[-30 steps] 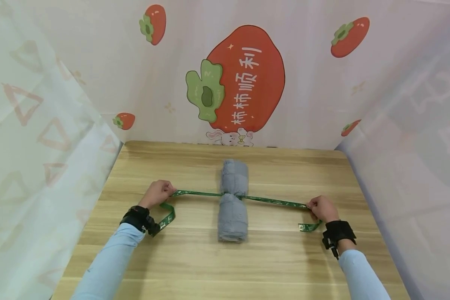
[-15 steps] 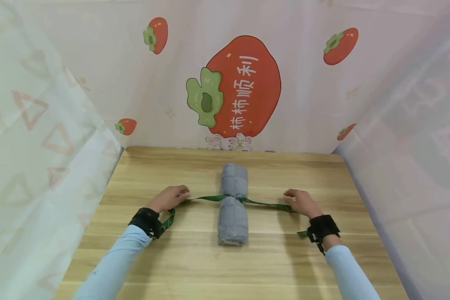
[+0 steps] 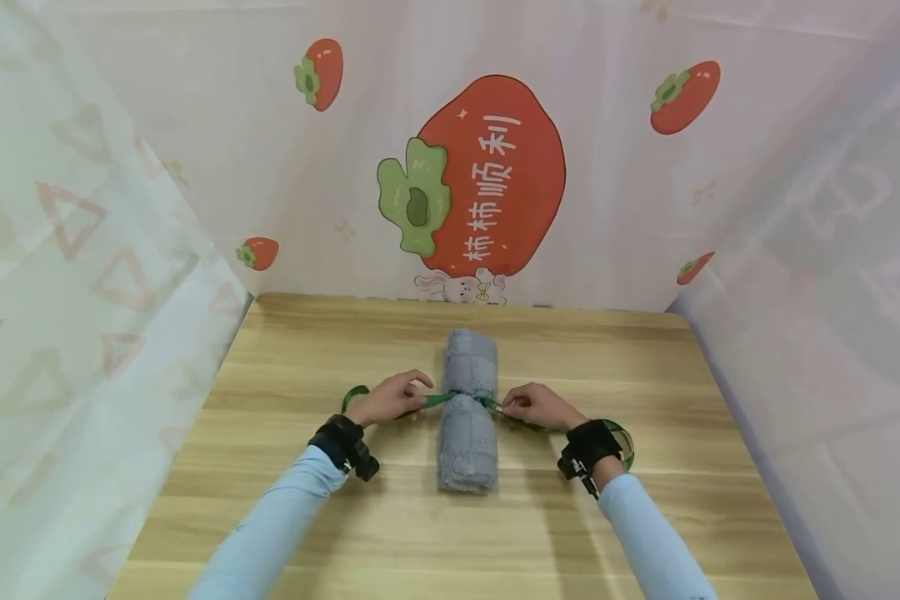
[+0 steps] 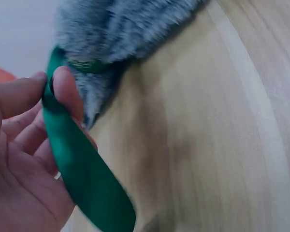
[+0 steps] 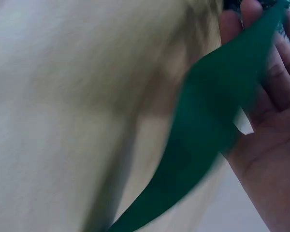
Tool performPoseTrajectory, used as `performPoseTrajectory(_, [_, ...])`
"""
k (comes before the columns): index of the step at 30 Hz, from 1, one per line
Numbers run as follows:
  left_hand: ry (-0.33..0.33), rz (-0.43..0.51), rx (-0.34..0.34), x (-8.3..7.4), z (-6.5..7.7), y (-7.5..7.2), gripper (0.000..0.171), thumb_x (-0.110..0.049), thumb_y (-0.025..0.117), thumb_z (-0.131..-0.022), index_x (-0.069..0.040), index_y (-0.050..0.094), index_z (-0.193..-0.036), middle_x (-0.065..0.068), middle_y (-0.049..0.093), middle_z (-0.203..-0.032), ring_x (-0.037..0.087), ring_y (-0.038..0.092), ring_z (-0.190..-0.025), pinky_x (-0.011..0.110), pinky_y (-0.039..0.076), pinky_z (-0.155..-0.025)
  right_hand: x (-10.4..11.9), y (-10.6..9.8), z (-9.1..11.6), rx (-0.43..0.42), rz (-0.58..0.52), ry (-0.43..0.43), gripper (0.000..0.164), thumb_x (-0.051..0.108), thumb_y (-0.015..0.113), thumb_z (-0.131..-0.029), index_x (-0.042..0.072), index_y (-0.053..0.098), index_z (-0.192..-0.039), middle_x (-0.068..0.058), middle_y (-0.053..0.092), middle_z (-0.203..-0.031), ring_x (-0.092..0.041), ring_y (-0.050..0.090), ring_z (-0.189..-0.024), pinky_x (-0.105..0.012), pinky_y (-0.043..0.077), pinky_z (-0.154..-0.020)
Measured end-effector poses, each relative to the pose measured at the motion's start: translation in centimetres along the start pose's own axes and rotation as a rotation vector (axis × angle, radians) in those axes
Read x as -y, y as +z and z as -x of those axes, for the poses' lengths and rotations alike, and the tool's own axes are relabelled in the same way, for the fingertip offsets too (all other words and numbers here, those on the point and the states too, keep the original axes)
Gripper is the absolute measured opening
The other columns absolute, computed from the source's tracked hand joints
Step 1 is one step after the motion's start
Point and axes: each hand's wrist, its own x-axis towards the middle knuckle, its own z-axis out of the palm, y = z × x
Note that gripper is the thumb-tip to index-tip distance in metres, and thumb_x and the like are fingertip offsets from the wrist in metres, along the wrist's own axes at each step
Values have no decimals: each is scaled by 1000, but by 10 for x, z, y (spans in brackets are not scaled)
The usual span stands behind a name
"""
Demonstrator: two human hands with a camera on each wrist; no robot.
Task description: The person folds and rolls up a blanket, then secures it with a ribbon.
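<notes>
A grey fluffy rolled towel [image 3: 468, 450] lies lengthwise on the table, cinched at its middle by a green ribbon [image 3: 439, 400]. Left of the roll, my left hand [image 3: 386, 400] pinches one ribbon tail between thumb and index finger; the left wrist view shows this ribbon [image 4: 84, 162] hanging across the palm, with the towel [image 4: 130, 24] just beyond. My right hand [image 3: 546, 407] pinches the other tail close to the roll's right side. In the right wrist view that ribbon [image 5: 208, 111] is blurred and runs past the fingers [image 5: 278, 87]. The knot's details are too small to tell.
The wooden table [image 3: 330, 533] ends at a white curtain [image 3: 607, 250] printed with red persimmons. Pale curtains also stand along the left [image 3: 82, 333] and right [image 3: 817, 375] sides. Loose ribbon curls beside the right wrist strap [image 3: 589, 446].
Both hands have moved inward along the ribbon, from far out on its tails to close beside the roll. The ribbon, taut before, has slackened. The towel roll stays in place.
</notes>
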Motion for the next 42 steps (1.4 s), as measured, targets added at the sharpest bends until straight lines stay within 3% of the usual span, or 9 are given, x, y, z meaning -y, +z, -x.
performPoseTrajectory(2, [-12,-19,-16,-2,5,-1,40,-11,59,-100,4,46,-135,31,65,-97,41,61,-77,28,42,-64,0,-1,7,14,-39,5,23,22,59,-101,6,69,-114,-15,73,-95,-26,65,-79,-28,46,-67])
performPoseTrajectory(5, [-23,-227,-67,-9,7,6,45,-11,68,-94,-1,48,-133,20,65,-93,24,55,-70,29,41,-64,-1,1,14,17,-53,16,28,22,62,-100,4,65,-120,-16,70,-91,-26,62,-74,-28,44,-65])
performPoseTrajectory(8, [-14,-454,-116,-14,4,18,35,-13,68,-95,-7,55,-126,8,67,-90,13,52,-69,28,43,-63,-1,7,17,0,-11,24,33,23,64,-98,5,62,-126,-11,67,-85,-17,55,-67,-26,42,-64])
performPoseTrajectory(12, [9,-571,-174,-21,1,25,17,-18,59,-101,-8,64,-114,3,70,-94,10,59,-77,31,50,-70,-2,13,18,-27,29,12,33,22,59,-101,4,60,-130,-7,70,-87,-13,60,-69,-25,43,-64])
performPoseTrajectory(15, [-8,-497,-184,-25,2,21,23,-20,53,-104,-4,68,-113,7,71,-89,12,59,-71,32,49,-67,-3,13,19,-42,-3,0,31,17,53,-104,1,60,-129,-11,74,-88,-21,68,-77,-25,45,-65])
performPoseTrajectory(19, [-74,-192,-152,-27,10,9,28,-19,51,-105,-2,61,-125,21,68,-88,22,56,-62,27,42,-56,-2,11,24,-49,-39,13,29,15,51,-105,0,61,-127,-13,74,-89,-27,70,-83,-25,48,-69])
performPoseTrajectory(26, [-64,158,-131,-33,13,-2,35,-17,54,-104,-1,54,-136,26,67,-117,21,66,-96,29,48,-75,-1,8,28,-59,-47,27,28,15,50,-105,1,62,-125,-12,73,-90,-25,70,-82,-25,48,-69])
performPoseTrajectory(32, [-38,156,-204,-49,3,3,30,-9,64,-97,-5,66,-127,19,71,-117,17,70,-99,27,55,-79,1,8,29,-81,-70,50,28,15,51,-104,1,62,-125,-14,74,-90,-27,71,-83,-26,50,-70])
performPoseTrajectory(42, [131,-114,-590,-71,-30,27,11,-18,72,-92,-9,77,-96,4,76,-88,15,70,-79,30,56,-72,6,8,36,-77,-111,22,30,14,57,-101,1,61,-128,-19,73,-98,-31,70,-88,-29,51,-72])
